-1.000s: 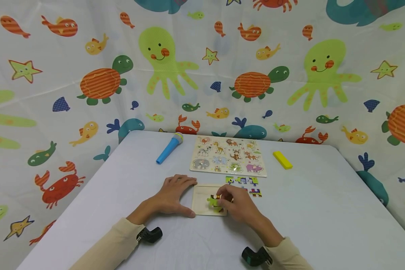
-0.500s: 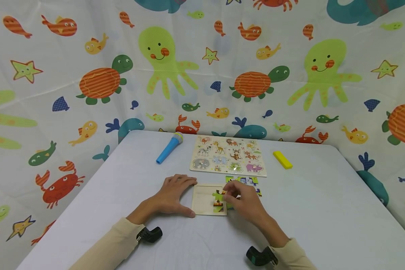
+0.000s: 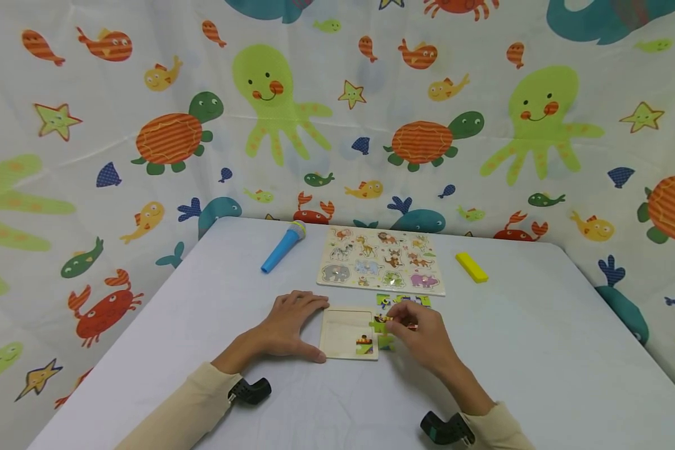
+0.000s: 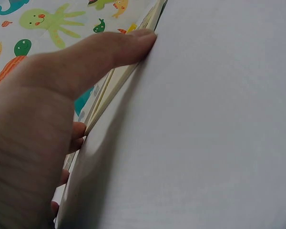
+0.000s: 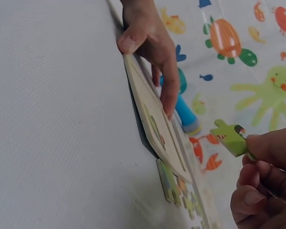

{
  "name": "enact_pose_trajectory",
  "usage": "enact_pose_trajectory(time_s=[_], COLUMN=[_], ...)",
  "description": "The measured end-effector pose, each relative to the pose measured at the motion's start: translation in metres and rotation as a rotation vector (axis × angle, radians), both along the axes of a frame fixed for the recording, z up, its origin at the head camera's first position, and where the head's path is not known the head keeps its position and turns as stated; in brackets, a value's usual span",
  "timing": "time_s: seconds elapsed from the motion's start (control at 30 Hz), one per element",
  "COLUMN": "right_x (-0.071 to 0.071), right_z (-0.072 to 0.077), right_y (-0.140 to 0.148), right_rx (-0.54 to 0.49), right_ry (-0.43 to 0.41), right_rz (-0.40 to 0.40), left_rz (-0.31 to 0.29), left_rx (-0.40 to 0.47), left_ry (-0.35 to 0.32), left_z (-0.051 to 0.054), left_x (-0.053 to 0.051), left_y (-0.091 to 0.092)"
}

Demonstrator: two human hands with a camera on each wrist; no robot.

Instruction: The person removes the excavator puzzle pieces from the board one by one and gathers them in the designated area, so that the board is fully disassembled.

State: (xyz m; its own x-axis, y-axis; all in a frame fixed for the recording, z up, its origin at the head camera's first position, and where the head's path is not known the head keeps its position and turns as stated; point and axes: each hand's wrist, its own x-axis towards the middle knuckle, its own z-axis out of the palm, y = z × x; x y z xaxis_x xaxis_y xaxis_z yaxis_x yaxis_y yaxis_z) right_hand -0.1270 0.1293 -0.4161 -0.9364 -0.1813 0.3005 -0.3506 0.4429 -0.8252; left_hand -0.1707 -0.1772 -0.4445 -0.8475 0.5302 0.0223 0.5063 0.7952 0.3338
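A pale wooden puzzle tray (image 3: 337, 331) lies at the near middle of the table, with one green-and-brown puzzle piece (image 3: 364, 345) in its lower right corner. My left hand (image 3: 292, 325) rests at the tray's left edge, thumb and fingers spread and touching it near its corners. Between thumb and fingers of my right hand (image 3: 424, 331) I pinch a green puzzle piece (image 5: 230, 139), raised off the table just over the tray's right side. Another green piece (image 3: 386, 342) lies against the tray's right edge. More pieces (image 3: 384, 301) lie behind, partly hidden by my right hand.
Behind the pieces is an animal peg-puzzle board (image 3: 380, 259). A blue toy microphone (image 3: 281, 249) lies to its left and a yellow block (image 3: 472, 267) to its right. A sea-animal patterned cloth (image 3: 349, 144) hangs along the table's back edge.
My right hand has lifted the green piece out of the tray and moved it right, toward the tray's right edge. A piece in the tray's corner is uncovered. My left hand has stayed put.
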Motion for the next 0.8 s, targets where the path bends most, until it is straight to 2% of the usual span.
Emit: enact_pose_trajectory(time_s=[0.3, 0.8], right_x=[-0.002, -0.005], right_z=[-0.002, 0.0], right_y=[0.005, 0.018], right_rx=[-0.045, -0.065], right_ry=[0.017, -0.024], right_rz=[0.013, -0.017], left_rz=[0.003, 0.004], left_rx=[-0.015, -0.01], left_ry=[-0.005, -0.011], left_z=[0.001, 0.001], left_x=[-0.001, 0.0], left_y=[0.0, 0.0])
